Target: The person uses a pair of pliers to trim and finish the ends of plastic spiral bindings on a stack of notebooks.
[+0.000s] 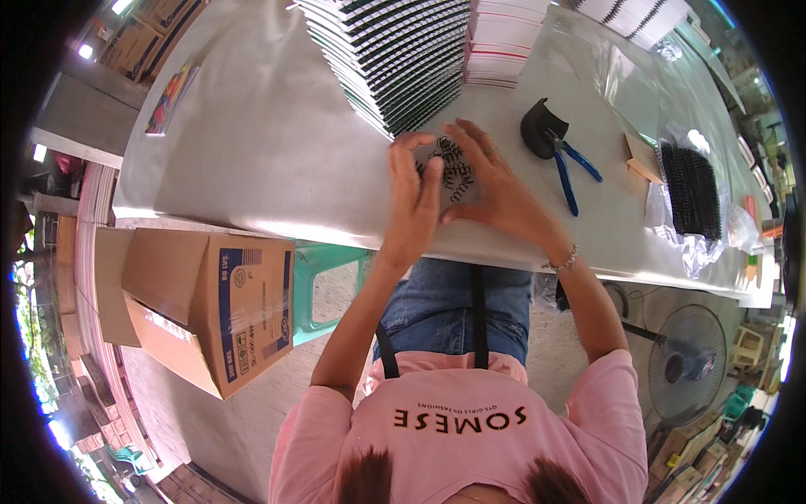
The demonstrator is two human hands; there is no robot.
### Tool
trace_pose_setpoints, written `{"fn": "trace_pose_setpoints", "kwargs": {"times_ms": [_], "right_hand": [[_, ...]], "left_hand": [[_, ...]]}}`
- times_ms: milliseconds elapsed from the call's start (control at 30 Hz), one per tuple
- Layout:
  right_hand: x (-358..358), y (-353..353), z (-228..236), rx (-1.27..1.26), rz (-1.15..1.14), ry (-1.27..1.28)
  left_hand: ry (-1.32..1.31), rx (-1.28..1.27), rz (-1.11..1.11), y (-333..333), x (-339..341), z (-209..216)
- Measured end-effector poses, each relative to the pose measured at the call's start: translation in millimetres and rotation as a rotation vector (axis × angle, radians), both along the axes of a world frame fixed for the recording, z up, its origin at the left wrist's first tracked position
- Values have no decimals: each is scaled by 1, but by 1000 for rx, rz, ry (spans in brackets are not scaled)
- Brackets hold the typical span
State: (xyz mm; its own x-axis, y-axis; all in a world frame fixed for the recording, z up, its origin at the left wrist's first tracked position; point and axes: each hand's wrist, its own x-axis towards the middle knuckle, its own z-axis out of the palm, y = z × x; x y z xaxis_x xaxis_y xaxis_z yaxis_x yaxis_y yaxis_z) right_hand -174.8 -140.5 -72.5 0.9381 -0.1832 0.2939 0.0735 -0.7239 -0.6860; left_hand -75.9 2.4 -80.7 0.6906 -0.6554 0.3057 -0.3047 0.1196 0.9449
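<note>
Between my hands, near the table's front edge, lies a small heap of short black coil pieces [456,175]. My left hand [410,195] cups its left side, thumb and fingers curved but apart. On the other side my right hand [497,191] is spread, with its thumb and fingers bracketing the heap. Neither hand grips anything that I can see. Just beyond my fingertips rises a tall stack of spiral-bound books [382,63] with black coils. To the right of my right hand rest blue-handled pliers [561,158] with a wide curved black piece at the head.
A stack of white pages with red edges [506,42] adjoins the books. On the table's right lie a bundle of black binding coils [690,191] on plastic and a brown cardboard piece [642,160]. Below are an open carton [210,311], a green stool [327,252] and a fan [687,365].
</note>
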Motion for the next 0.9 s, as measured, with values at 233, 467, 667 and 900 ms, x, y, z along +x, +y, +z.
{"fn": "trace_pose_setpoints", "kwargs": {"times_ms": [233,467,667,900], "right_hand": [[27,18,-21,-275,-44,-110],[18,9,-12,-332,-55,-86],[10,-11,-14,-407,-300,-69],[13,-32,-2,-136,-420,-196]], "left_hand": [[314,-185,-95,14,8,-9],[351,-194,-84,18,7,-12],[218,-150,-116,19,4,-17],[151,-105,-90,17,0,-11]]}}
